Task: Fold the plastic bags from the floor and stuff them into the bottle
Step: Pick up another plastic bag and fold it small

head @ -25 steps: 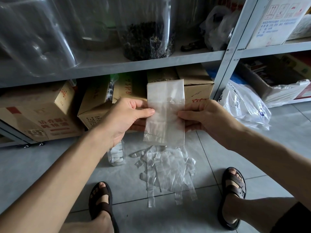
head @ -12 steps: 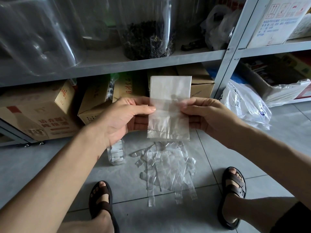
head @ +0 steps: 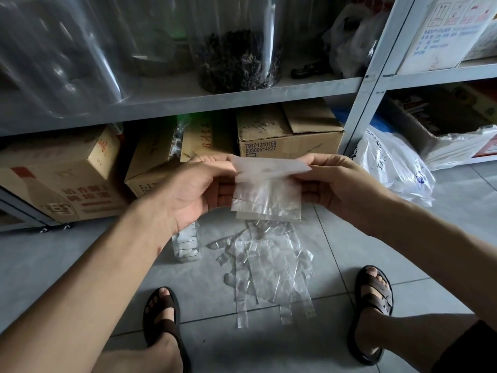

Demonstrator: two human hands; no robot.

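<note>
Two corners of the bag (head: 266,195) are pinched by left hand (head: 193,189) and right hand (head: 341,184); the seemingly half-made fold should be squared.

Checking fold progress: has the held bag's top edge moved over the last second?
Yes. The plastic bag has had its top folded down: it covered the cardboard box front before, and now the box's printed numbers show above it.

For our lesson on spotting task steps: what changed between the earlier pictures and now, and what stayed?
The top half of the plastic bag has been folded over toward the person, so it stands shorter. The left hand and right hand keep pinching its sides. The pile of bags and the bottle on the floor stayed put.
</note>
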